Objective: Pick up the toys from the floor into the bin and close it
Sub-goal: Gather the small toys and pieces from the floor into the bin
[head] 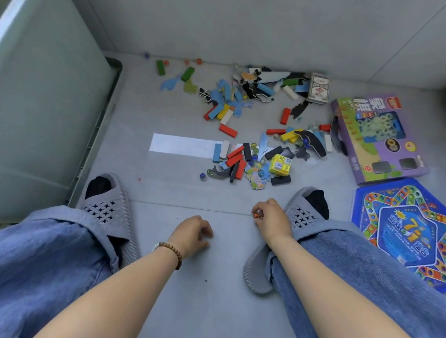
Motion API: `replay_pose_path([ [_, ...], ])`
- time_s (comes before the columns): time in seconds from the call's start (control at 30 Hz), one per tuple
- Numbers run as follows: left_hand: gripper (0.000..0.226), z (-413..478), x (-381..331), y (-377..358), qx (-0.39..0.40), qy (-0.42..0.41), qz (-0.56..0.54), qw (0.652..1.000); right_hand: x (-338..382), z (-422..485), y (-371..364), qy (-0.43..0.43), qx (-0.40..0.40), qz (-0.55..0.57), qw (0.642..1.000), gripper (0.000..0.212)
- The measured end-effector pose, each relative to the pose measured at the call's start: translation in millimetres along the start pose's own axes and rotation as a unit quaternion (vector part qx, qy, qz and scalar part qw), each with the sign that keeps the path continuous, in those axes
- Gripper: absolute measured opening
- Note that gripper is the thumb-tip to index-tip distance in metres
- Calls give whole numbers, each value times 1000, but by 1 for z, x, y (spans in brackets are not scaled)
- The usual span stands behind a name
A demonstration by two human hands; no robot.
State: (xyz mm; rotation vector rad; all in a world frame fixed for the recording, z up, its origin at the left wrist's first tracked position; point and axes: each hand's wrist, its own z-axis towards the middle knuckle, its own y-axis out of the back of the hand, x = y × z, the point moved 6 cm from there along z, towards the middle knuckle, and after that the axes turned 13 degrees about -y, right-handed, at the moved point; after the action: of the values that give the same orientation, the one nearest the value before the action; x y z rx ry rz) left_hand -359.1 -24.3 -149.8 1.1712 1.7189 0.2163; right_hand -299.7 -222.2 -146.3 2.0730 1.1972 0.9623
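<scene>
My right hand (271, 217) pinches a small orange marble (256, 214) just above the floor, beside my right slipper. My left hand (193, 233) hangs low between my feet with its fingers loosely curled, and nothing shows in it. Ahead lies a scatter of toys: coloured wooden blocks (235, 157), puzzle pieces (256, 175), a yellow cube (280, 166), marbles (203, 176) and a card deck (318, 88). A purple game box (378, 136) and a blue hexagonal game board (410, 231) lie at the right. The pale bin (33, 103) stands at the left.
My two feet in grey slippers (108, 207) frame bare grey floor where my hands are. A white strip (183, 145) lies on the floor in front of the blocks. A grey wall closes the back, with green blocks (187, 74) and loose marbles along its base.
</scene>
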Motion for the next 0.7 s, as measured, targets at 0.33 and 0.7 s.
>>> replay_pose_path([
  [0.33,35,-14,18,5,-3,-17,-1,1000,2,7,-3,-14,-4,19,1000,14],
  [0.7,16,-4,7,10,-30,6,-2,1000,9,-4,-3,-114,101,332,931,12],
])
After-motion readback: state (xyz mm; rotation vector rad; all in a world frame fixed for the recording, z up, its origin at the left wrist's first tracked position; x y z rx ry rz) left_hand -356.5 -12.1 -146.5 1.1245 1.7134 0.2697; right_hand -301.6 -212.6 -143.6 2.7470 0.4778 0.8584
